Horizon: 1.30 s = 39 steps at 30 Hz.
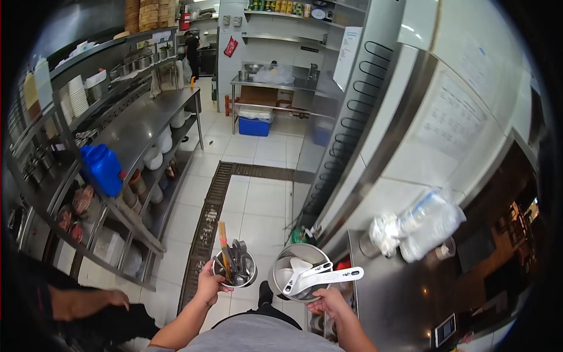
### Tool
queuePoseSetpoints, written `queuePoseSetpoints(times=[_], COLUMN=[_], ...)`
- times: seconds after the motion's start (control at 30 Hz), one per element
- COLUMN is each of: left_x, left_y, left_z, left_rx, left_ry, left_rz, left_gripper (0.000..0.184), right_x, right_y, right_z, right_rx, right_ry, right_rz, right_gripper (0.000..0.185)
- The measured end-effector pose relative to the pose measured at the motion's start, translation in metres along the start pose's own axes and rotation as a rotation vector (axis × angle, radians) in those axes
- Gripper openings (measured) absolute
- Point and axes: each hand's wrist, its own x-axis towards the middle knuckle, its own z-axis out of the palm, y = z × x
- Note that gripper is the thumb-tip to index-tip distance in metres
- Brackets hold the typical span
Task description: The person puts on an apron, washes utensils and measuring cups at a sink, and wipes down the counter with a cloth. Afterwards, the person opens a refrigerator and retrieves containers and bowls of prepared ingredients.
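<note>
My left hand (pixel 210 284) is wrapped round the side of a small metal container (pixel 252 272). Metal cutlery (pixel 238 258) and wooden chopsticks (pixel 223 243) stand in it. To the right, my right hand (pixel 329 300) grips the lower rim of a larger metal pot (pixel 278 267). White spoons (pixel 328 277) lie in that pot, with their dark-marked handles reaching over its right edge. The two containers are held apart, side by side, above the tiled floor.
A steel counter (pixel 393 299) with plastic-wrapped stacks (pixel 431 223) is at right. Steel shelving with a blue jug (pixel 102 169) stands left. Another person's arm (pixel 88 302) is at lower left. A floor drain (pixel 205 234) and blue bin (pixel 254 125) lie ahead.
</note>
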Motion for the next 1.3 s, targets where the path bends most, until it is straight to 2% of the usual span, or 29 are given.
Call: queuePoseSetpoints(times=[0.23,0.37,0.47,0.57,0.67,0.73,0.83,0.9,1.03,1.17,1.27,1.3], left_x=[0.193,0.284,0.358,0.438,0.545,0.637,0.776,0.861,1.013,1.157,1.226,1.252], left_y=[0.092,0.128,0.140,0.170,0.218,0.253,0.307,0.349,0.412,0.435,0.454,0.458], left_z=[0.034,0.026,0.004,-0.026,-0.030,-0.022,0.010,0.053,0.131,0.191,0.226,0.235], left_rx=[0.009,-0.052,-0.130,-0.045,0.006,0.048,0.078,0.109,0.065,0.026,0.050,0.038], left_ry=[0.130,0.232,0.418,0.475,0.439,0.346,0.278,0.185,0.026,0.003,0.050,0.069], left_rz=[0.072,0.139,0.119,0.082,0.108,0.101,0.104,0.142,0.158,0.062,0.048,0.040], left_gripper=[0.073,0.071,0.075,0.079,0.074,0.074,0.074,0.074,0.074,0.073,0.073,0.074], right_x=[0.209,0.340,0.439,0.517,0.592,0.633,0.667,0.703,0.766,0.871,0.963,0.991], right_y=[-0.173,-0.264,-0.332,-0.396,-0.450,-0.476,-0.530,-0.560,-0.634,-0.743,-0.839,-0.877], right_z=[0.059,0.111,0.146,0.178,0.189,0.184,0.176,0.161,0.152,0.140,0.143,0.147], right_rx=[-0.116,-0.068,-0.032,0.001,0.026,-0.002,0.007,0.026,0.051,0.116,0.037,0.047], right_ry=[-0.121,-0.204,-0.288,-0.324,-0.276,-0.121,0.000,0.065,0.179,0.158,0.153,0.137], right_rz=[-0.023,-0.035,0.056,0.001,-0.024,-0.027,-0.006,0.032,0.020,-0.023,-0.032,-0.100], right_gripper=[0.027,0.029,0.031,0.029,0.030,0.031,0.030,0.025,0.028,0.028,0.026,0.026])
